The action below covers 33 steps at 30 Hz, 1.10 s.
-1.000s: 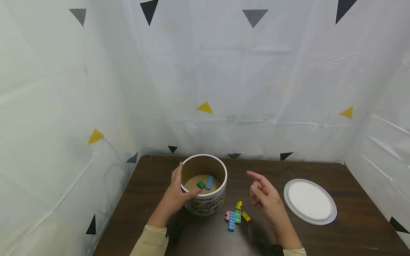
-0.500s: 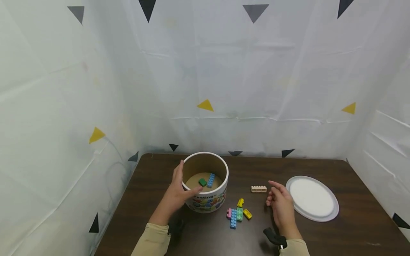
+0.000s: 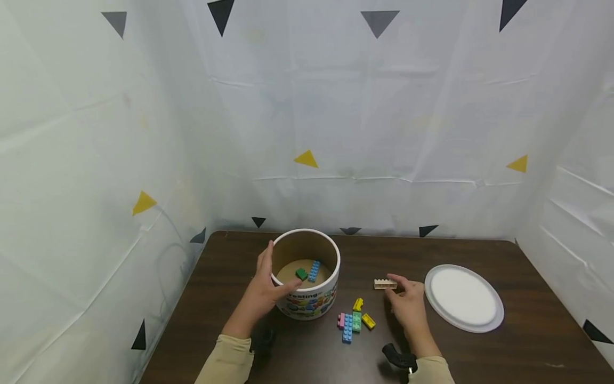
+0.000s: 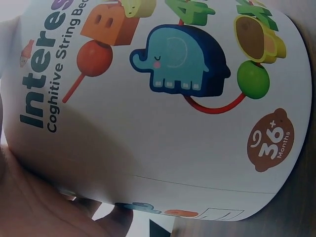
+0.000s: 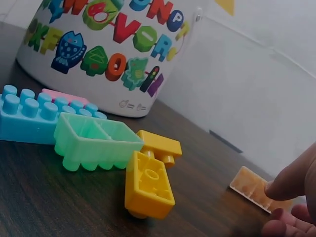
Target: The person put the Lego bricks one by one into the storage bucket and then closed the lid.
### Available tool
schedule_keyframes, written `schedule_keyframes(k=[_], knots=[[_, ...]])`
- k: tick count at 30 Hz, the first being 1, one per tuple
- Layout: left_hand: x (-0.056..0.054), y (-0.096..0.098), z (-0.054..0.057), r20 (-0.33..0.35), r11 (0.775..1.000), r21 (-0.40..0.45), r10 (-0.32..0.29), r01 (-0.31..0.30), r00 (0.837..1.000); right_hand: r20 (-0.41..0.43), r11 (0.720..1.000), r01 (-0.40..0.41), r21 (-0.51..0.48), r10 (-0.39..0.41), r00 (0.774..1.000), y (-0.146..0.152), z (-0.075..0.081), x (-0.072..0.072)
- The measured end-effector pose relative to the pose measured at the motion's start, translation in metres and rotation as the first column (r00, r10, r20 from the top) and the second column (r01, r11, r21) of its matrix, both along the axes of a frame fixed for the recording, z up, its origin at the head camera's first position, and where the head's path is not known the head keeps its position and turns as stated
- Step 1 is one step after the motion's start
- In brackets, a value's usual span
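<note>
My left hand (image 3: 261, 296) holds the left side of a white printed bucket (image 3: 316, 306), the thumb at its front rim and the fingers along its left side. A green block (image 3: 301, 274) and a blue block (image 3: 314, 271) lie inside on its floor. To the right, my right hand (image 3: 408, 305) pinches the right end of a pale peach building block (image 3: 380, 284) on the table, index finger on its far side and thumb on the near side. In the right wrist view a fingertip touches this peach block (image 5: 245, 183).
Between bucket and right hand lie a blue block (image 3: 347, 329), a pink block (image 3: 340, 320), a light green block (image 3: 357, 322) and two yellow blocks (image 3: 368, 321). A round white lid (image 3: 464, 298) rests on the dark table (image 3: 307, 362) at right. White sheeting (image 3: 307, 106) hangs behind.
My right hand went right past the peach block, uncovering it, then came back left and took its right end. The left hand has stayed on the bucket.
</note>
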State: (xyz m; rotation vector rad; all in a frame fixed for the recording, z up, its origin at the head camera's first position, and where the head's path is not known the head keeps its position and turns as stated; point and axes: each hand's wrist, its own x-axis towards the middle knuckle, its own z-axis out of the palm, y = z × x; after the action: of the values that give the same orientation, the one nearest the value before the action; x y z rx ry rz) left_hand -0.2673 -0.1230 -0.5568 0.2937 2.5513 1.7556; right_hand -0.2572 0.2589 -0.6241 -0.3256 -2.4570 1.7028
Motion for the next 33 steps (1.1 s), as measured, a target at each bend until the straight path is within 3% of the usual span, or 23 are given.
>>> schedule_keyframes(k=[10, 18, 33], knots=[[0.0, -0.001, -0.001, 0.002, 1.0, 0.018, -0.019, 0.019, 1.0, 0.019, 0.999, -0.005, 0.034, 0.005, 1.0, -0.005, 0.01, 0.008], [-0.001, 0.0, -0.004, 0.068, 0.996, 0.091, -0.021, 0.015, 0.997, -0.006, 1.0, 0.02, 0.019, -0.02, 1.0, -0.008, 0.009, 0.007], [-0.002, 0.0, -0.004, 0.079, 0.997, 0.072, -0.003, -0.003, 0.997, 0.007, 0.998, 0.01, 0.059, -0.01, 1.0, -0.007, 0.006, 0.006]])
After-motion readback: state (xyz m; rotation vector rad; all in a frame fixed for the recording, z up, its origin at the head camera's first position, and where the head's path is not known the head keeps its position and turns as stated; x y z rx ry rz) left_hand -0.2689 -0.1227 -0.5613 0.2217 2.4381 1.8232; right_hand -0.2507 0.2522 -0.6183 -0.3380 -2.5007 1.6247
